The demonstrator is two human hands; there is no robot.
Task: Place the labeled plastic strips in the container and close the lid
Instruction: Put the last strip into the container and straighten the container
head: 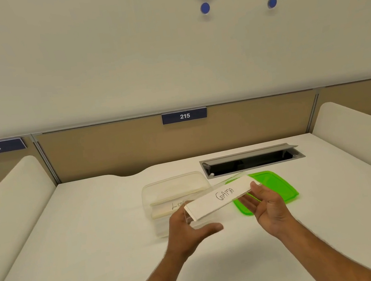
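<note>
Now 1 strip (222,197) btwn 2 hands, 1 container (160,189), 1 lid (276,189).

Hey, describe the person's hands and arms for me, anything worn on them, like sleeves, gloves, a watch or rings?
Both are bare. The left hand and right hand wear no gloves, and no rings show. Both forearms are uncovered to the frame's bottom edge: no sleeves, watch or bracelet in view.
</note>
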